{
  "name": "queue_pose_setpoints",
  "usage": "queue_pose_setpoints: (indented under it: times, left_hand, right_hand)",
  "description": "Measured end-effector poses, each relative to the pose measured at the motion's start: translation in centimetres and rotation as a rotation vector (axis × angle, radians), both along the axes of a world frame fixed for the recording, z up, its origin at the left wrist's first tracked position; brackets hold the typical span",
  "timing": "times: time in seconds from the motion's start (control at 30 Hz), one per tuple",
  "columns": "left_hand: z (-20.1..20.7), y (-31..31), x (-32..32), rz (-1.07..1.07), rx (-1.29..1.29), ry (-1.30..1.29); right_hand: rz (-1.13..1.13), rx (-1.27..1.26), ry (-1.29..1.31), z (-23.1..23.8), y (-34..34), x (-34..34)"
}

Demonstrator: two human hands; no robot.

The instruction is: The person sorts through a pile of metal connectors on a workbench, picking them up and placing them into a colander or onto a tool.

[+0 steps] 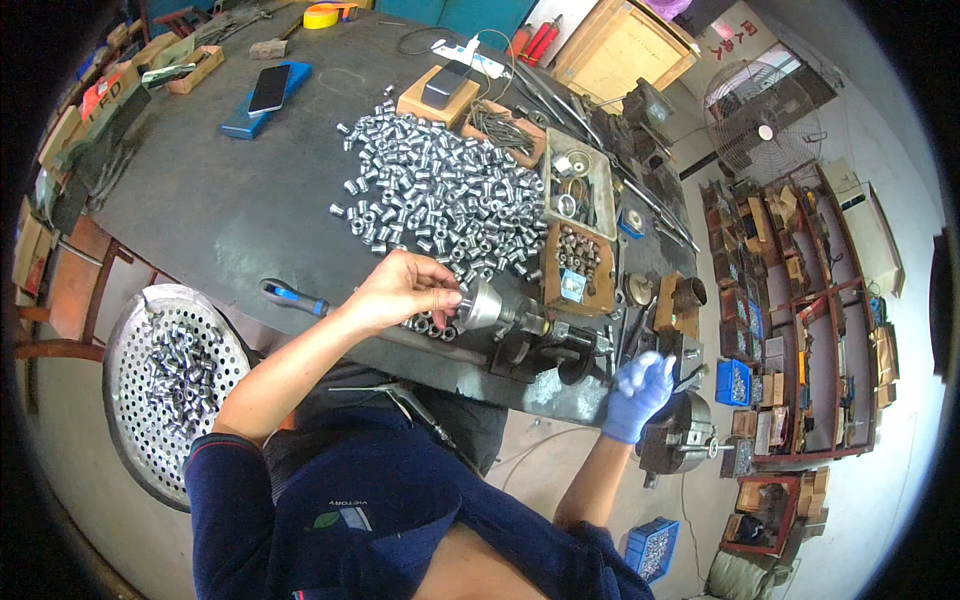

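My bare left hand (405,288) is closed in a pinch at the mouth of a silver cone-shaped chuck (483,305). Between thumb and fingers sits a small metal sleeve (462,300), mostly hidden by the fingertips. The chuck belongs to a dark bench machine (545,345) at the table's near edge. To its right, my right hand (640,392) in a blue glove has its fingers curled beside the machine's levers; what they grip is hidden. Beyond my left hand lies a large heap of shiny metal sleeves (440,190), with several more under its wrist.
A screwdriver-like blue-black handle (293,297) lies left of my wrist. A perforated round tray (125,400) at the left holds more sleeves. Beyond the chuck stand a wooden box of brownish parts (570,300) and a pale tray (600,205). A phone (269,90) lies farther back.
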State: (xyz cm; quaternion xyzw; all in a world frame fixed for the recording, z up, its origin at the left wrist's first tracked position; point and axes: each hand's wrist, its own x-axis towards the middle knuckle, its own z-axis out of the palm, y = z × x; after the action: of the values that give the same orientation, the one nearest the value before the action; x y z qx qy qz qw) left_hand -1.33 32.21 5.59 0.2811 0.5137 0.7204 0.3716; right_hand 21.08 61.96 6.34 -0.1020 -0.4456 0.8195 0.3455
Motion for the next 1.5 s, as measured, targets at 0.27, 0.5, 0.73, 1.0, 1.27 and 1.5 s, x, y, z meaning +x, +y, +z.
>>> queue_pose_setpoints:
  times: [0.27,0.5,0.73,1.0,1.27,1.5]
  left_hand:
    - [0.6,0.0,-0.1,-0.006,0.024,-0.032]
    - [0.8,-4.5,-1.7,0.106,-0.122,0.142]
    - [-1.4,-21.7,0.3,0.650,-0.571,0.331]
    - [-5.4,-34.6,3.5,0.929,-1.614,0.938]
    - [-2.0,-15.1,-7.0,0.564,-0.967,1.018]
    - [-6.9,-7.6,-14.5,0.461,-1.043,1.075]
  right_hand:
    - [-0.174,-0.196,-0.448,-8.3,2.1,-2.9]
    - [-0.034,-0.008,-0.222,-2.4,5.6,-7.5]
    - [-0.033,0.082,0.053,0.5,-0.1,-0.2]
    - [-0.065,-0.317,-0.201,-10.7,2.3,1.1]
    - [0.019,-0.211,-0.211,-9.6,2.6,-4.0]
    - [-0.089,-0.263,-0.175,-12.4,3.9,-1.7]
